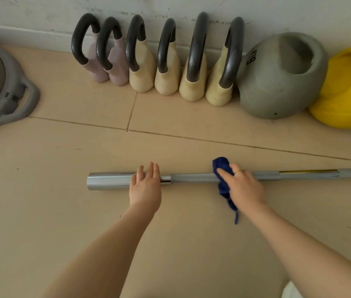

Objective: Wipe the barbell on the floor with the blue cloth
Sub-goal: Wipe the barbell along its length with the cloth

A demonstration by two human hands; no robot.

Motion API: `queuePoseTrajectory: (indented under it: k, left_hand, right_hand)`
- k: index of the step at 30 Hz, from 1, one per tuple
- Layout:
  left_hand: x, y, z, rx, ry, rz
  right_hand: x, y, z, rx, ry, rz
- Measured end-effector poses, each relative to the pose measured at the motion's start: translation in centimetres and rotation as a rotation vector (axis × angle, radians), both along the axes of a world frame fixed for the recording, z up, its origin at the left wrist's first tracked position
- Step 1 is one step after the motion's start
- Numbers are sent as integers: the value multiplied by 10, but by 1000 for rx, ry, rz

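Note:
A silver barbell [194, 178] lies across the tiled floor, its thick chrome sleeve at the left and its shaft running off the right edge. My left hand [145, 186] rests flat on the sleeve near the collar, fingers straight. A dark blue cloth [221, 166] is draped over the shaft in the middle, with a tail hanging toward me. My right hand [242, 186] presses the cloth onto the shaft, fingers laid over it; a ring shows on one finger.
Several small kettlebells [166, 61] with dark handles stand in a row along the wall. A big grey kettlebell [277, 82] and a yellow one [346, 93] lie to their right. A grey balance trainer [2, 89] sits at the far left.

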State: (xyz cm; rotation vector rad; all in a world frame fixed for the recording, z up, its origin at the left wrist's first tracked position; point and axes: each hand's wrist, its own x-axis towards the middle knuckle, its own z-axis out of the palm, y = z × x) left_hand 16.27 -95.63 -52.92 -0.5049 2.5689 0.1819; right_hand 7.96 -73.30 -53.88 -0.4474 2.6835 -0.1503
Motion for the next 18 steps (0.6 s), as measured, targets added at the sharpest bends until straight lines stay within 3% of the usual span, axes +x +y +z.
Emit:
queuePoseTrajectory:
  k: [6,9,13,15,18]
  left_hand:
    - [0,12,4,-141,-27,-61]
    - [-5,38,3,-140,-14,-170]
    - [-19,88,-3,3,69,-394]
    - [-27,109,-3,43,87,-504]
    - [-37,136,-2,78,44,-551]
  right_hand:
    - [-28,92,6,53,69,-489]
    - [-16,78,3,74,60,-218]
    - [-19,84,-4,-106,-40,-53]
    - [-32,110,-7,-123,-46,-93]
    - [-53,153,-11,-83,58,-364]
